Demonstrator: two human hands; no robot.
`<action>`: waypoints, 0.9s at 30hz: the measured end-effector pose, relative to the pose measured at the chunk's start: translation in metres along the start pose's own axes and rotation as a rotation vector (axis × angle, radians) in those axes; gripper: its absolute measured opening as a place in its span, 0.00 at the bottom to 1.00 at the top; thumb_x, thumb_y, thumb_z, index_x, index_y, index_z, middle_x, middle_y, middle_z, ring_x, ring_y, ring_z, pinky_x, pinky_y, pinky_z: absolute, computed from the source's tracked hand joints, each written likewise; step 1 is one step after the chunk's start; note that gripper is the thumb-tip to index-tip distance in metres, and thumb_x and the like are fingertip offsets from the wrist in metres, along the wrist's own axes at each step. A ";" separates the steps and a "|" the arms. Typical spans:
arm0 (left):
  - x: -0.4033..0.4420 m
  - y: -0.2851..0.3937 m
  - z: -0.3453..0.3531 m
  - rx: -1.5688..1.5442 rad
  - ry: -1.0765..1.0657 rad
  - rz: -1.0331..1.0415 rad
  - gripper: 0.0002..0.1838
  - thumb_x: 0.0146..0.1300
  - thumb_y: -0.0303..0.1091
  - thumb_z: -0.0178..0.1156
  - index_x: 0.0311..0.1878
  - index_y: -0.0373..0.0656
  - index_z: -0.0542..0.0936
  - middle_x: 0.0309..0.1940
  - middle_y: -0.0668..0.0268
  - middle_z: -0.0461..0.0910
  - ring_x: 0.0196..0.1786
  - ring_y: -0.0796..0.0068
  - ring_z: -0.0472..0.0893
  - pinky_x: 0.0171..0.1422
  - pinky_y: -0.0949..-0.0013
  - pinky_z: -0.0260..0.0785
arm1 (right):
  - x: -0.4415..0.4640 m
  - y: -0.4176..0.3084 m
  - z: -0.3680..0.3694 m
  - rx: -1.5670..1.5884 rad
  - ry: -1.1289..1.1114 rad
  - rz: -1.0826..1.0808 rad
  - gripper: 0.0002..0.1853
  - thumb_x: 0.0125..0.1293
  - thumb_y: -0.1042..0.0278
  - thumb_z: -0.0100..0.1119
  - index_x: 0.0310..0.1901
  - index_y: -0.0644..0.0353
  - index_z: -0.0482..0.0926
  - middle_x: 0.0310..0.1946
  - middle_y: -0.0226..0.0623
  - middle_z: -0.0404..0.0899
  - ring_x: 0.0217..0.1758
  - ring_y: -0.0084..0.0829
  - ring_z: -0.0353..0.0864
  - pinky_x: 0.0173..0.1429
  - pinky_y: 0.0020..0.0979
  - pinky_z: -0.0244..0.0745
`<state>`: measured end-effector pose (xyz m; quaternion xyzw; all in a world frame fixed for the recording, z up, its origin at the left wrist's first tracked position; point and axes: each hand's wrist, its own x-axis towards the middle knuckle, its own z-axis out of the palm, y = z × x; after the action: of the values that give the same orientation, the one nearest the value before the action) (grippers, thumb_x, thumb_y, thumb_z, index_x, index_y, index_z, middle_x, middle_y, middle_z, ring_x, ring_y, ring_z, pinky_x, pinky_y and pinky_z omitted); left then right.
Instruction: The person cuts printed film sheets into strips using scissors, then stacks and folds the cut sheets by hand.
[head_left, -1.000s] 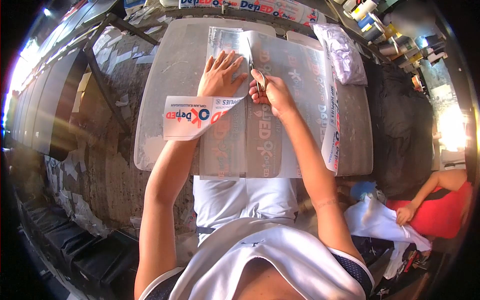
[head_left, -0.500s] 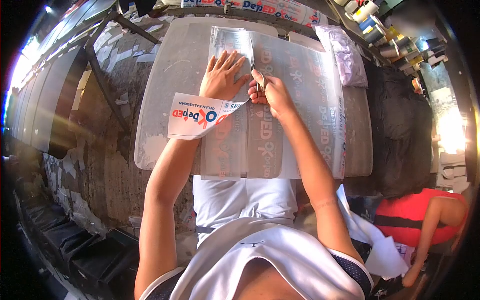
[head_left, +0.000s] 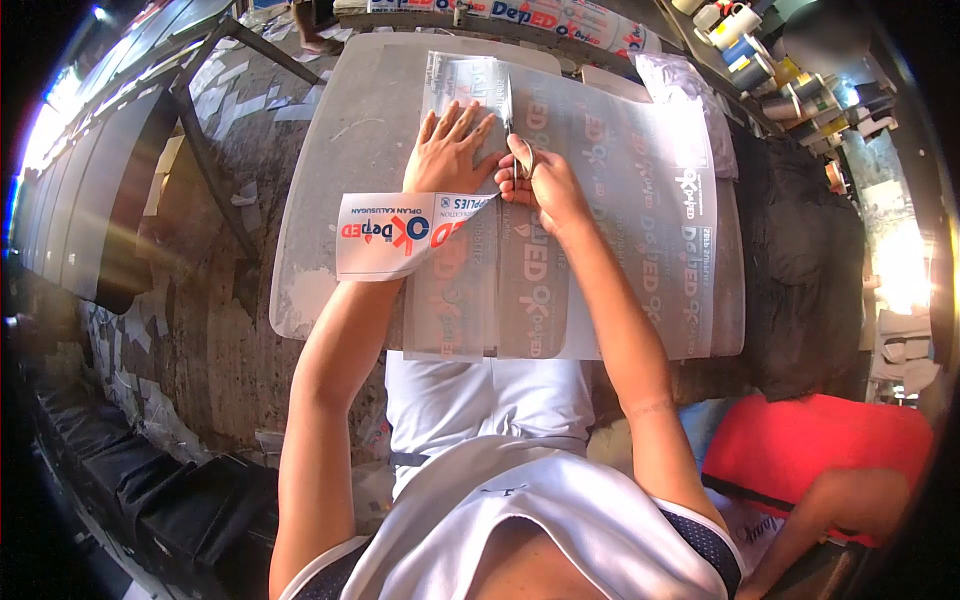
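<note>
Translucent printed sheets (head_left: 625, 240) with reversed red and blue lettering lie across a grey tabletop (head_left: 330, 150). My left hand (head_left: 452, 150) rests flat on the sheet's upper left part, fingers spread. Just right of it, my right hand (head_left: 545, 185) grips scissors (head_left: 526, 156), whose blades point away from me along a cut in the sheet. A cut flap (head_left: 385, 235) with its printed face up folds over my left wrist. How far the blades are open cannot be made out.
A clear bag of pale cloth (head_left: 690, 95) sits at the table's back right, beside dark fabric (head_left: 805, 270). Thread spools (head_left: 745, 45) stand at the upper right. A person in red (head_left: 820, 450) bends at the lower right. Paper scraps litter the floor at left.
The sheet's right edge has flattened and spread rightward. Both hands have shifted very slightly right. The person in red has moved closer, and a foot now shows at the top left.
</note>
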<state>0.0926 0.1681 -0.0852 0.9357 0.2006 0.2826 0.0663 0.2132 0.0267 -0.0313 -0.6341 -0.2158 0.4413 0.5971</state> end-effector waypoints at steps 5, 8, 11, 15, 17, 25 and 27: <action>0.001 0.001 -0.003 -0.005 -0.021 -0.014 0.35 0.73 0.58 0.61 0.78 0.54 0.73 0.82 0.60 0.65 0.86 0.53 0.58 0.89 0.44 0.45 | 0.002 0.000 0.002 0.017 -0.005 -0.007 0.29 0.74 0.39 0.66 0.43 0.65 0.81 0.30 0.37 0.86 0.29 0.26 0.86 0.37 0.29 0.86; 0.000 0.001 -0.002 -0.002 -0.020 -0.013 0.34 0.73 0.57 0.61 0.78 0.54 0.73 0.82 0.61 0.65 0.86 0.53 0.58 0.89 0.44 0.46 | 0.003 0.000 -0.001 0.018 -0.015 0.003 0.28 0.73 0.39 0.67 0.43 0.64 0.81 0.31 0.36 0.86 0.29 0.25 0.86 0.38 0.27 0.85; 0.000 -0.001 -0.002 0.013 -0.024 -0.001 0.34 0.73 0.57 0.60 0.78 0.54 0.73 0.82 0.61 0.65 0.86 0.53 0.58 0.89 0.44 0.46 | 0.007 0.000 -0.002 0.023 -0.026 0.010 0.27 0.73 0.39 0.67 0.43 0.63 0.82 0.32 0.34 0.86 0.30 0.23 0.86 0.39 0.26 0.85; 0.000 -0.001 -0.002 0.017 -0.028 -0.003 0.34 0.74 0.56 0.59 0.79 0.54 0.72 0.83 0.61 0.64 0.86 0.53 0.58 0.89 0.44 0.46 | 0.010 -0.002 -0.002 0.020 -0.018 0.005 0.27 0.73 0.39 0.68 0.43 0.63 0.82 0.32 0.34 0.86 0.30 0.23 0.87 0.39 0.26 0.86; 0.000 0.001 -0.003 0.019 -0.033 -0.005 0.34 0.74 0.56 0.59 0.79 0.54 0.72 0.83 0.61 0.64 0.86 0.53 0.58 0.89 0.44 0.45 | 0.012 -0.002 -0.001 0.019 -0.007 0.008 0.27 0.73 0.40 0.68 0.42 0.63 0.82 0.32 0.34 0.86 0.30 0.24 0.87 0.39 0.26 0.86; 0.001 0.004 -0.008 0.022 -0.079 -0.039 0.34 0.75 0.53 0.59 0.80 0.55 0.70 0.85 0.63 0.61 0.87 0.56 0.55 0.90 0.48 0.44 | 0.018 -0.003 0.000 0.037 0.015 0.005 0.27 0.73 0.40 0.68 0.42 0.63 0.82 0.31 0.35 0.86 0.29 0.24 0.86 0.39 0.26 0.85; 0.001 0.004 -0.008 0.022 -0.077 -0.034 0.34 0.74 0.53 0.59 0.80 0.55 0.70 0.85 0.63 0.61 0.87 0.56 0.55 0.90 0.48 0.44 | 0.019 -0.004 0.000 0.031 0.006 0.001 0.27 0.73 0.40 0.68 0.42 0.63 0.82 0.31 0.35 0.86 0.29 0.24 0.86 0.38 0.26 0.84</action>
<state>0.0902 0.1653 -0.0775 0.9429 0.2171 0.2431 0.0684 0.2239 0.0421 -0.0335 -0.6264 -0.2066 0.4430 0.6072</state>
